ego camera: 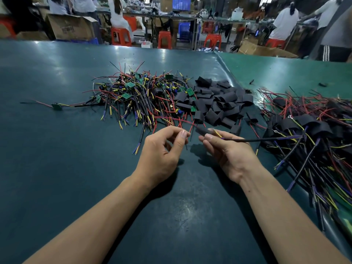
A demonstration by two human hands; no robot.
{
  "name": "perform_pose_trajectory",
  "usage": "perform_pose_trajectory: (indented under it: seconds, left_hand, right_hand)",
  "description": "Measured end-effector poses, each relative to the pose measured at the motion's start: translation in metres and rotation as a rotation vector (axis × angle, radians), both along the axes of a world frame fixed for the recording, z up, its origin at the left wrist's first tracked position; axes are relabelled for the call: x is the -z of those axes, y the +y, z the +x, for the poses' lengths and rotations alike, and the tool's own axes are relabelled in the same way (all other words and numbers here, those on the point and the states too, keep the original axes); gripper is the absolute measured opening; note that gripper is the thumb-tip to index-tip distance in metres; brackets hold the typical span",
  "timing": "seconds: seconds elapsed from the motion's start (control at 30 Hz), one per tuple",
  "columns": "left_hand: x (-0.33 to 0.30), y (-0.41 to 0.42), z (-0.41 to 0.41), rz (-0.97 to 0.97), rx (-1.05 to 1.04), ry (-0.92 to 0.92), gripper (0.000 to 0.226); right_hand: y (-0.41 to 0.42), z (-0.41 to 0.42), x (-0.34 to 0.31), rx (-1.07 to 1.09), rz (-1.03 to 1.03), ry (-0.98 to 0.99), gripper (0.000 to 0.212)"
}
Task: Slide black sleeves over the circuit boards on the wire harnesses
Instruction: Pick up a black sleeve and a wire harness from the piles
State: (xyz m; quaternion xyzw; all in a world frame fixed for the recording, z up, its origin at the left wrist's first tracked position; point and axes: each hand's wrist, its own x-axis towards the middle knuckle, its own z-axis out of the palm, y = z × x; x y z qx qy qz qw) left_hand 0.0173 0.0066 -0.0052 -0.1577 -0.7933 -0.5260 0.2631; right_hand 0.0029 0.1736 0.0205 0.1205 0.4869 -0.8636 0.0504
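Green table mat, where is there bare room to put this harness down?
The mat is bare left of the unsleeved harness pile, past one stray harness, and near, under the left hand and right hand. Crowded: the loose sleeves and, at right, the sleeved pile.

Two hands are seen: left hand (162, 149), right hand (228, 151). Three heaps are counted: bare harnesses (133, 96), black sleeves (215, 100), sleeved harnesses (312, 134).

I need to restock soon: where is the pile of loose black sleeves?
In the head view, the loose black sleeves lie heaped on the green table, centre-right, just beyond the hands, between the unsleeved harness pile and the finished harnesses.
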Motion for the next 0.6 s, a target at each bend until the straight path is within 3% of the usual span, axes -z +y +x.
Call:
perform_pose_trajectory:
  seconds: [0.1, 0.23, 0.3, 0.47, 0.53, 0.6]
  left_hand:
    - [0.000, 0.000, 0.000, 0.032, -0.016, -0.024, 0.022]
    - [-0.002, 0.000, 0.001, 0.023, -0.042, -0.048, 0.020]
    - [-0.003, 0.000, 0.001, -0.002, -0.059, -0.053, 0.014]
    - [-0.004, -0.003, 0.000, -0.069, -0.153, -0.005, 0.012]
    - [-0.003, -0.009, -0.002, -0.213, -0.254, 0.050, 0.015]
    - [-0.001, -0.016, -0.007, -0.383, -0.347, -0.013, 0.022]
  right_hand:
    - [0.009, -0.005, -0.012, 0.167, -0.026, 0.086, 0.020]
    - [0.052, -0.010, -0.029, 0.416, -0.496, 0.245, 0.011]
    - [0.063, -0.009, -0.029, 0.444, -0.588, 0.238, 0.008]
    - [0.048, -0.009, -0.017, 0.324, -0.450, 0.156, 0.012]
    - [0.044, -0.010, -0.015, 0.291, -0.376, 0.158, 0.012]
    - [0.041, -0.009, -0.014, 0.247, -0.297, 0.154, 0.015]
